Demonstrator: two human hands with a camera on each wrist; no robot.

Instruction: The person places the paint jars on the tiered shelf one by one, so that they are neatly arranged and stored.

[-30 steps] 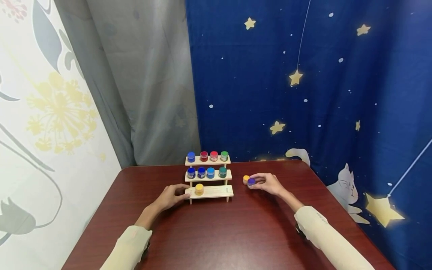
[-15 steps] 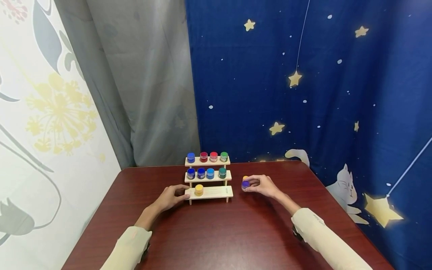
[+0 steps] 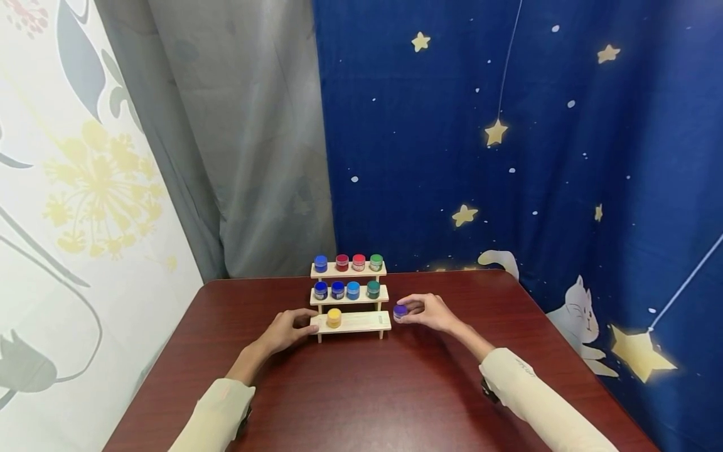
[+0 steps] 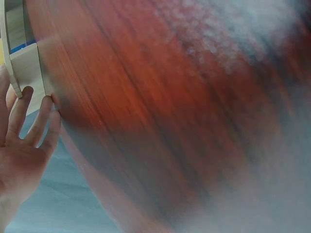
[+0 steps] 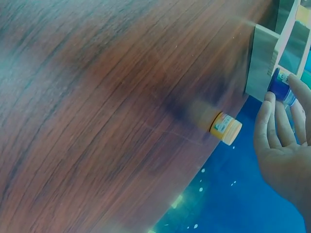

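A three-tier wooden display stand (image 3: 361, 322) stands on the table. My left hand (image 3: 285, 331) holds the left end of its lowest shelf, thumb at the front; in the left wrist view, the fingertips touch the wooden side. My right hand (image 3: 432, 312) pinches a small purple paint jar (image 3: 400, 312) just right of the lowest shelf. On that shelf sits a yellow paint jar (image 3: 334, 318) toward the left. An orange-yellow jar (image 5: 226, 128) stands on the table in the right wrist view; my right hand hides it in the head view.
The middle shelf (image 3: 361, 299) bears several blue and green jars, and the top shelf (image 3: 330, 270) several blue, red and green ones. The dark red wooden table (image 3: 339, 395) ends at a grey curtain (image 3: 265, 157) and a blue starry curtain (image 3: 407, 157).
My right hand has carried the purple jar leftward, away from the orange-yellow jar, to the lowest shelf's right end. My left hand has stayed at the stand.
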